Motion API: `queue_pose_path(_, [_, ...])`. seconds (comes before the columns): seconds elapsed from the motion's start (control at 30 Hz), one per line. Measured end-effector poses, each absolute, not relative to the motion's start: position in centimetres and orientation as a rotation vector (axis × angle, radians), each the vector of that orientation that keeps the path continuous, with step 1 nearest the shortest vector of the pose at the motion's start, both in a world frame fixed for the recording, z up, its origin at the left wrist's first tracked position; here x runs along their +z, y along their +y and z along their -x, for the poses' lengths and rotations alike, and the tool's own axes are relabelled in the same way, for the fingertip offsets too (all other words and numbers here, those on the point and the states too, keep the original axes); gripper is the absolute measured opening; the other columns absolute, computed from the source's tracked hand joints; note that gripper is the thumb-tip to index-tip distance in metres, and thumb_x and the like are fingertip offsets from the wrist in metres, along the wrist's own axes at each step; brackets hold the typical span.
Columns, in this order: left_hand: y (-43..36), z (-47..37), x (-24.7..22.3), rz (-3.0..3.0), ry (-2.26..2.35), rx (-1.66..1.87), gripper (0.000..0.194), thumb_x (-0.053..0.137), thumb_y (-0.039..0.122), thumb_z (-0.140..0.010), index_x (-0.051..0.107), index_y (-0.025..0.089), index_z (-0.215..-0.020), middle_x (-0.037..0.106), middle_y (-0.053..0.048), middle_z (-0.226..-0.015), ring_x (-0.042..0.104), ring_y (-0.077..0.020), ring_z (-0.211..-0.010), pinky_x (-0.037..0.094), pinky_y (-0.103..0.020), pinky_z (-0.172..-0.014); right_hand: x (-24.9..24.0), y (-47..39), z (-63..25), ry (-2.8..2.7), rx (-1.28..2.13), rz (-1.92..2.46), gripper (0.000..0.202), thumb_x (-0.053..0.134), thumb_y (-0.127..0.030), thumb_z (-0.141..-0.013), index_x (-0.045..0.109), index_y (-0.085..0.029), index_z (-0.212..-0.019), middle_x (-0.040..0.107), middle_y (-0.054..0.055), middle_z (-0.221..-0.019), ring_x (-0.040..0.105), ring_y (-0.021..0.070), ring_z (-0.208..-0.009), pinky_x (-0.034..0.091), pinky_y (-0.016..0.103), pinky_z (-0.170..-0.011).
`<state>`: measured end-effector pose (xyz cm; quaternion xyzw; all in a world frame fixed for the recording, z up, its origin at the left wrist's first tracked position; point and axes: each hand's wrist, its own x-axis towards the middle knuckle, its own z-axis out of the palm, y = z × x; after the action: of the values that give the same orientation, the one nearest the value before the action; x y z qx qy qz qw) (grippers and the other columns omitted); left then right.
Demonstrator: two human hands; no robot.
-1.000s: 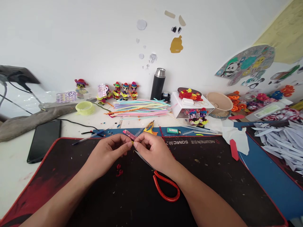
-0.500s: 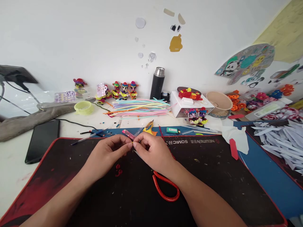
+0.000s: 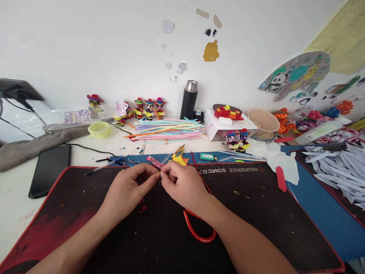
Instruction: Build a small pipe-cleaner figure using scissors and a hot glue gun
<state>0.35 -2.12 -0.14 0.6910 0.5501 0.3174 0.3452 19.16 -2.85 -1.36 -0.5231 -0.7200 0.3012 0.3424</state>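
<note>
Over the upper middle of the dark mat [image 3: 245,220], my left hand [image 3: 125,192] and my right hand [image 3: 185,186] meet fingertip to fingertip. Both are closed in a pinch on a tiny yellow piece [image 3: 160,172], mostly hidden by the fingers; its kind is too small to make out. Small red curled bits [image 3: 142,207] lie below my left hand. Partly covered by my right forearm is a tool with red looped handles [image 3: 203,239]. Just beyond my fingers are a pink packet [image 3: 154,162] and a yellow glue gun [image 3: 179,156].
Pastel pipe cleaners [image 3: 171,129] lie in a pile at the back, before a black thermos [image 3: 189,101] and several small figures [image 3: 149,108]. A white box [image 3: 213,131] and a bowl [image 3: 264,123] stand right of them. A phone [image 3: 50,170] lies left; paper strips [image 3: 339,175] are heaped right.
Both hands keep their pinch with only slight finger shifts. My right forearm now covers more of the red handles. The view has moved very slightly.
</note>
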Motion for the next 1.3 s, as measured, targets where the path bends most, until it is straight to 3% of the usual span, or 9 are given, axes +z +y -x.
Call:
queue_pose_path(0.33, [-2.5, -0.7, -0.5, -1.785, 1.447, 0.828, 0.027, 0.066, 0.05, -0.087, 0.077, 0.026, -0.084, 0.078, -0.002, -0.082, 0.069, -0.0232, -0.075, 0.051, -0.031, -0.069, -1.9, -2.8, -19.0, -1.877, 0.769, 1.371, 0.006, 0.061, -0.021, -0.09, 0.064, -0.024, -0.087, 0.056, -0.006, -0.058, 0.046, 0.0128, -0.051, 0.033, 0.029, -0.056])
queue_pose_path(0.6, [-1.7, 0.0, -0.7, -1.448, 1.272, 0.838, 0.04, 0.075, 0.061, -0.084, 0.072, 0.021, -0.08, 0.065, 0.0, -0.069, 0.056, -0.0163, -0.061, 0.047, -0.026, -0.056, -1.1, -2.6, -19.4, -1.7, 1.027, 1.295, 0.012, 0.061, -0.032, -0.097, 0.07, -0.023, -0.094, 0.055, -0.006, -0.058, 0.048, 0.013, -0.051, 0.035, 0.028, -0.055])
queue_pose_path(1.0, [-1.9, -0.1, -0.2, -1.468, 1.266, 0.85, 0.037, 0.075, 0.057, -0.086, 0.069, 0.021, -0.079, 0.061, 0.002, -0.068, 0.052, -0.0147, -0.061, 0.042, -0.025, -0.056, -1.1, -2.6, -19.4, -1.667, 1.088, 1.314, 0.014, 0.062, -0.034, -0.099, 0.07, -0.023, -0.096, 0.056, -0.006, -0.061, 0.048, 0.0126, -0.053, 0.035, 0.027, -0.055])
queue_pose_path(1.3, [-2.1, -0.3, -0.1, -1.647, 1.375, 0.844, 0.032, 0.069, 0.053, -0.087, 0.07, 0.023, -0.078, 0.071, 0.0, -0.075, 0.063, -0.0191, -0.07, 0.046, -0.028, -0.065, -1.4, -2.8, -19.1, -1.791, 0.883, 1.328, 0.011, 0.062, -0.027, -0.097, 0.071, -0.022, -0.094, 0.065, -0.004, -0.066, 0.054, 0.0122, -0.055, 0.037, 0.027, -0.058])
